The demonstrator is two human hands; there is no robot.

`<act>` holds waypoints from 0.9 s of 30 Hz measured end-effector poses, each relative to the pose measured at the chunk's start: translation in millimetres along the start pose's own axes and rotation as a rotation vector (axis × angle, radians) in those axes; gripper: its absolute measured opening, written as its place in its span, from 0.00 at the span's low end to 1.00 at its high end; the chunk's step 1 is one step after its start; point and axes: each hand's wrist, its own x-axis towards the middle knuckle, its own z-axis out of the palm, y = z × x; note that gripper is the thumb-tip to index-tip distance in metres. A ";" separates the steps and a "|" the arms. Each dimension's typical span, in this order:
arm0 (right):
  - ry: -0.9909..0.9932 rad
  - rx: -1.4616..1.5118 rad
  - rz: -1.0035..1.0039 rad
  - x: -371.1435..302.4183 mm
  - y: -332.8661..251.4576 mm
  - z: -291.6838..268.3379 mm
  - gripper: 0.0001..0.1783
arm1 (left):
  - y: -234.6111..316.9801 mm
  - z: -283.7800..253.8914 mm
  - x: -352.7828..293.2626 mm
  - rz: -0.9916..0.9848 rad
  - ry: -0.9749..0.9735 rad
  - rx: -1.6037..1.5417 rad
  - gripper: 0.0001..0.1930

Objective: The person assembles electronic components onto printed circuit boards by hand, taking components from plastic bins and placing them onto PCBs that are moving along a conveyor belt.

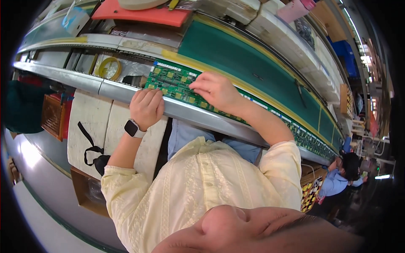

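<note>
A green circuit board [168, 86] with many small parts lies in the conveyor track, at the head of a row of boards running off to the right. My left hand [146, 107], a watch on its wrist, rests with bent fingers over the silver metal rail [185, 110] at the board's near left corner. Above the board's middle is my right hand [217, 90], its thumb and fingers pinched together close to the surface. Anything between those fingertips is hidden or too small to make out.
A roll of yellow tape [109, 68] sits in the track left of the board. Behind runs a green work surface [236, 50], with a red foam sheet [141, 14] at the back. A white board [90, 122] lies left of me. Another person [339, 179] works far right.
</note>
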 end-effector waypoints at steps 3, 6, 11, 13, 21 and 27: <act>-0.034 -0.042 -0.038 13.4 0.8 25.0 0.08 | -6.2 -4.5 -0.5 0.141 -0.158 0.076 0.15; -0.029 -0.066 -0.041 19.5 4.3 40.4 0.07 | -14.1 -12.3 -3.2 0.297 -0.233 0.155 0.22; -0.057 -0.113 -0.027 23.8 4.2 45.7 0.06 | -20.5 -20.3 -0.4 0.428 -0.322 0.236 0.36; -0.051 -0.118 -0.030 24.6 3.1 47.0 0.06 | -23.4 -20.2 0.5 0.535 -0.331 0.304 0.39; -0.027 -0.152 -0.065 27.9 -1.1 49.2 0.07 | -23.0 -17.6 3.3 0.611 -0.381 0.380 0.40; -0.054 -0.242 -0.125 29.5 -4.7 47.4 0.08 | -21.9 -16.8 1.0 0.605 -0.345 0.392 0.38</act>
